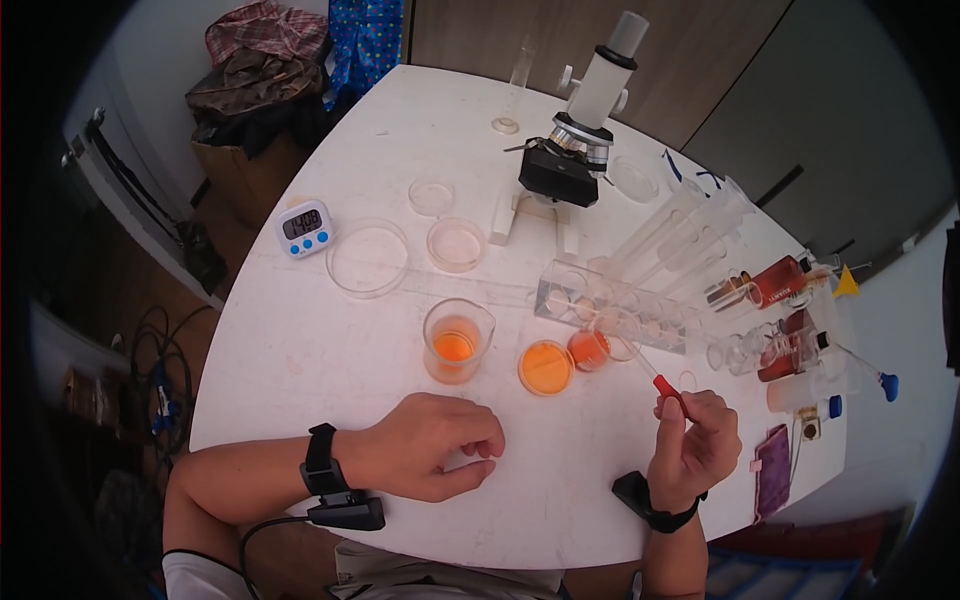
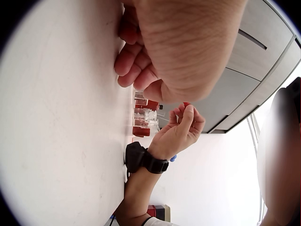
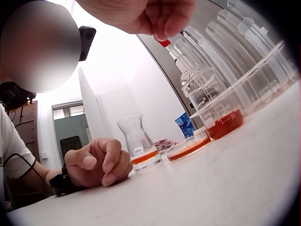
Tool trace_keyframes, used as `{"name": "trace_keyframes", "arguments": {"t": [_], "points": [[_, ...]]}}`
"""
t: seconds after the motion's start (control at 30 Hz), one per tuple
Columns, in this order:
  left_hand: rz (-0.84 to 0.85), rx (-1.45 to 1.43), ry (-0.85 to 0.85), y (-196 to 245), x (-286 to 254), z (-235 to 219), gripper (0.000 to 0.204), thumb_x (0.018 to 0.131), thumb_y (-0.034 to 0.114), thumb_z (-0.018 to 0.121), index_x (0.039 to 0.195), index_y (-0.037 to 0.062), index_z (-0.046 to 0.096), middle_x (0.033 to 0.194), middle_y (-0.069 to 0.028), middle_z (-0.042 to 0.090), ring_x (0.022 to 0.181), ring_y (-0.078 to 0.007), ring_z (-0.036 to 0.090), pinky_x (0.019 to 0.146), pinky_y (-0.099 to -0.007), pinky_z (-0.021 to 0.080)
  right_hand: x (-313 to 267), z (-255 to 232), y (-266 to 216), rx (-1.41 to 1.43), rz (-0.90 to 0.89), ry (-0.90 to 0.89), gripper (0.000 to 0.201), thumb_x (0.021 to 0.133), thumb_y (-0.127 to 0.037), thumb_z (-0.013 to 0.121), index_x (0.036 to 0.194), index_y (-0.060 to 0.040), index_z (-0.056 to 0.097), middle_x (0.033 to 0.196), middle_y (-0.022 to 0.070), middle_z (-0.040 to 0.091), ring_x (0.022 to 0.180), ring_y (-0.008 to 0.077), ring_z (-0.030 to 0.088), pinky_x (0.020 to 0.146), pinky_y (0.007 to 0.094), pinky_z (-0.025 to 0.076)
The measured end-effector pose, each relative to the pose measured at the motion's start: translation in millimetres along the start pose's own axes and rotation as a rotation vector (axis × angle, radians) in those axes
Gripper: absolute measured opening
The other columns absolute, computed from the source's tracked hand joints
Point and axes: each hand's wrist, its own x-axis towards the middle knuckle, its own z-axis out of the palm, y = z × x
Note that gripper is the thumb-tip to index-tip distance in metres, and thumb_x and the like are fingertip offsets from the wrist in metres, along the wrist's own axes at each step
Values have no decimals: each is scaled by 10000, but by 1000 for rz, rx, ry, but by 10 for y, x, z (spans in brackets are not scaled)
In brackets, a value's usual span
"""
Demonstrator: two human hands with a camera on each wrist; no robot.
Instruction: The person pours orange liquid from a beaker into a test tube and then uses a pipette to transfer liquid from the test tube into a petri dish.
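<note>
While the slim clear dropper with a red rubber bulb [image 1: 664,385] is pinched between thumb and fingers of the right hand [image 1: 695,440], its long axis slants forward and leftward from them, its stem pointing towards the small graduated clear beaker [image 3: 221,117] of red-orange liquid; whether the tip is inside, I cannot tell. That hand is nearer the beaker; the left hand [image 1: 430,450], loosely curled round nothing, rests on the white table [image 1: 560,500]. Left of the beaker sits a shallow round clear dish [image 3: 188,149] of orange liquid, then a clear spouted vessel [image 1: 470,365] with shallow orange liquid. Behind stands a transparent test-tube rack [image 1: 550,290].
</note>
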Motion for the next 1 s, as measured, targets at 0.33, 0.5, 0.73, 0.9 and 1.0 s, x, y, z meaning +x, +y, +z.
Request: {"name": "trace_keyframes", "arguments": {"t": [0.33, 0.5, 0.73, 0.9, 1.0], "points": [[-9, 6, -3, -2, -2, 6, 114, 880, 115, 722, 955, 71, 648, 821, -65, 673, 748, -220, 694, 624, -334, 535, -22, -27, 23, 17, -62, -47, 234, 817, 158, 756, 956, 35, 614, 826, 152, 717, 642, 242, 692, 604, 322, 547], [-7, 0, -3, 7, 0, 3, 114, 880, 114, 722, 954, 70, 647, 826, -66, 676, 747, -221, 695, 624, -333, 536, -21, -23, 23, 22, -85, -50, 245, 801, 167, 755, 943, 33, 607, 816, 152, 712, 622, 248, 687, 587, 324, 547], [-7, 6, -3, 21, 5, -2, 107, 883, 110, 717, 953, 68, 648, 831, -67, 680, 755, -222, 703, 629, -331, 542, -2, -12, 12, 28, -94, -62, 247, 797, 169, 756, 941, 36, 607, 802, 151, 708, 614, 250, 688, 579, 322, 545], [-10, -4, -2, 5, 1, -2, 105, 884, 112, 716, 953, 70, 649, 831, -66, 679, 754, -223, 702, 624, -332, 540, 8, -4, 11, 30, -91, -67, 243, 801, 171, 754, 941, 34, 609, 802, 152, 709, 616, 248, 688, 579, 319, 543], [-12, -2, -5, 7, 0, 6, 106, 884, 114, 716, 954, 71, 649, 828, -66, 677, 752, -223, 699, 620, -334, 538, 6, -10, 5, 31, -84, -70, 238, 804, 170, 754, 937, 34, 610, 804, 152, 710, 621, 248, 690, 580, 317, 543]]}}
